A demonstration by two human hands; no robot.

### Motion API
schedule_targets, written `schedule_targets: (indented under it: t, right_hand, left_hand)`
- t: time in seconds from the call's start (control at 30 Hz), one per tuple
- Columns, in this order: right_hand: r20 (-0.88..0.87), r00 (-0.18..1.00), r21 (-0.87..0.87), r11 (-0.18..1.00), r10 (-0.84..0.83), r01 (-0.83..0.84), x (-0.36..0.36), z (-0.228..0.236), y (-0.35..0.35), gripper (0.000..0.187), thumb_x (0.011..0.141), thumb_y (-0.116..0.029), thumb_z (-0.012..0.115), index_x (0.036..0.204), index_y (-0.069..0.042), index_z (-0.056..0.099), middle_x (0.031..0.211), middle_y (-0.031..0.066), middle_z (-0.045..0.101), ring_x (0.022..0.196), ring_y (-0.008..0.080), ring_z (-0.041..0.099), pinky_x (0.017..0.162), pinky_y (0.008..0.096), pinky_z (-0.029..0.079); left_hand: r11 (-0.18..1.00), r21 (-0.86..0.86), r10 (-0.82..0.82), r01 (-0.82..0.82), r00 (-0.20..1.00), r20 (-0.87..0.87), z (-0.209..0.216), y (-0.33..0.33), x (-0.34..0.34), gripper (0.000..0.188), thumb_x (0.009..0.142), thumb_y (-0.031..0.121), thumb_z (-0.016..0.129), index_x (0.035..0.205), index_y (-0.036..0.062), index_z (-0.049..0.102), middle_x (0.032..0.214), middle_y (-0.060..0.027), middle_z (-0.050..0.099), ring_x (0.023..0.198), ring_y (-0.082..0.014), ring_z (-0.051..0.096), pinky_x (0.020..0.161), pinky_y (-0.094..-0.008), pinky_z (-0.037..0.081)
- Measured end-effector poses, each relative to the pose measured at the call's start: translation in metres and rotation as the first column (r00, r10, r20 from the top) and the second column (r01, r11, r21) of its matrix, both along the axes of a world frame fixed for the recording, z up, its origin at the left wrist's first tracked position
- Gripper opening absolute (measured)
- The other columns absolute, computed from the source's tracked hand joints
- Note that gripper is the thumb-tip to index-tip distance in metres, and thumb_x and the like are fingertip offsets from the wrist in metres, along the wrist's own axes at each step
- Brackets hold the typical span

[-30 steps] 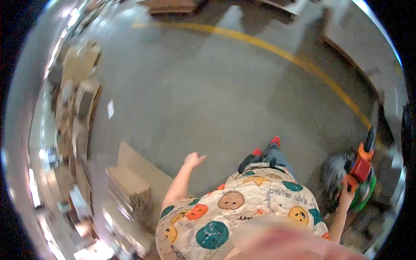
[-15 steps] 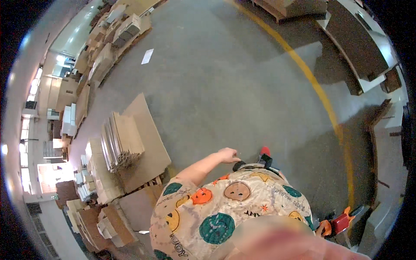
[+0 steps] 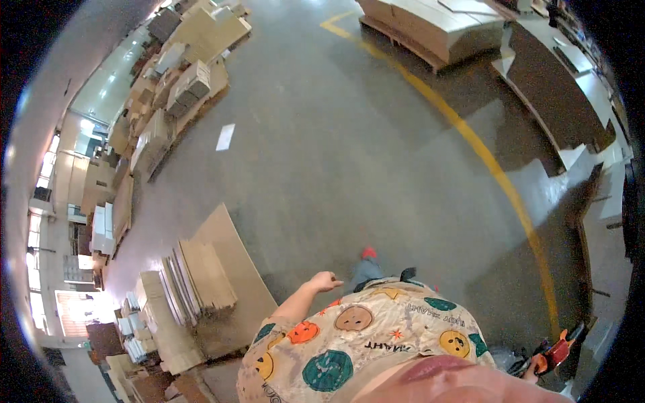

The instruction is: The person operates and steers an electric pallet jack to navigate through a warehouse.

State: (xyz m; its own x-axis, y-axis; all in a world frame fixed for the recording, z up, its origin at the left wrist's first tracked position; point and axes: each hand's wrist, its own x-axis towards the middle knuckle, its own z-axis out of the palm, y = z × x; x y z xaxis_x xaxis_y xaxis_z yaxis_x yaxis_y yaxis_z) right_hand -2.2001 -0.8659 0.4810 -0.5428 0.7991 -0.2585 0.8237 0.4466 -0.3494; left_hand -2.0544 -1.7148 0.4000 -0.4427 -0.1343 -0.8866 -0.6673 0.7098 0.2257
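Observation:
My left hand (image 3: 325,281) hangs in front of my body at the left, over the grey floor. Its fingers are loosely curled together, and I see nothing in them. Far off to my right side, my right hand (image 3: 532,371) is wrapped round a red and orange hand tool (image 3: 556,354) with dark parts at its outer end. The tool's exact kind is not plain, and part of that hand is hidden by my shoulder. The tip of a red shoe (image 3: 368,252) shows ahead of my patterned shirt (image 3: 356,319).
Stacked flat cardboard (image 3: 208,275) stands on a sheet at the left. Beyond it, boxes (image 3: 188,87) line the left wall. A yellow floor line (image 3: 500,171) curves down the right, beside a loaded pallet (image 3: 443,33) and large panels (image 3: 561,87). White paper (image 3: 226,137) lies on the floor.
The view has moved forward over the floor, so the pallet and boxes show more. My left hand has swung left and lower in the picture; the right has shifted outward with its tool.

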Motion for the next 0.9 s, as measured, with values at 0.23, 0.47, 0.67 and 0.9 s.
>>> schedule_targets:
  t: [0.23,0.47,0.67,0.9]
  right_hand:
    - [-0.060,0.995,0.074,0.995,0.074,-0.069,-0.085,-0.033,-0.051,0.058,0.072,-0.051,0.069,0.072,0.006,0.059,0.061,0.0107,0.058,0.051,0.0187,0.054,0.049,0.0327,0.043]
    - [-0.153,0.980,0.109,0.988,0.125,-0.109,-0.191,-0.056,-0.110,0.059,0.071,-0.052,0.070,0.075,0.007,0.060,0.061,0.0104,0.058,0.050,0.0185,0.053,0.049,0.0326,0.042]
    - [-0.275,0.950,0.174,0.980,0.145,-0.099,-0.208,-0.063,-0.159,0.063,0.069,-0.054,0.070,0.077,0.007,0.061,0.060,0.0112,0.058,0.049,0.0195,0.053,0.048,0.0331,0.042]
    - [-0.197,0.976,0.086,0.993,0.094,-0.078,-0.410,0.076,-0.495,0.080,0.065,-0.066,0.064,0.078,0.012,0.062,0.059,0.0183,0.058,0.054,0.0273,0.059,0.050,0.0371,0.043]
  left_hand:
    - [0.970,-0.145,0.168,-0.193,0.972,-0.167,0.006,-0.151,-0.020,0.050,0.080,0.053,0.056,0.092,0.0053,0.066,0.094,-0.0143,0.066,0.092,-0.0294,0.062,0.080,-0.0389,0.048]
    - [0.975,-0.178,0.093,-0.132,0.973,-0.211,-0.011,-0.229,-0.061,0.049,0.080,0.054,0.055,0.094,0.0085,0.067,0.093,-0.0133,0.066,0.091,-0.0292,0.062,0.079,-0.0394,0.048]
    - [1.000,-0.003,-0.020,0.020,0.961,-0.276,-0.040,-0.238,-0.123,0.050,0.081,0.054,0.055,0.097,0.0080,0.066,0.095,-0.0138,0.066,0.092,-0.0296,0.062,0.079,-0.0385,0.048]
    - [0.997,-0.008,0.068,-0.074,0.951,-0.303,0.137,-0.486,-0.291,0.050,0.081,0.052,0.057,0.098,0.0058,0.067,0.095,-0.0146,0.066,0.090,-0.0303,0.062,0.079,-0.0370,0.048]
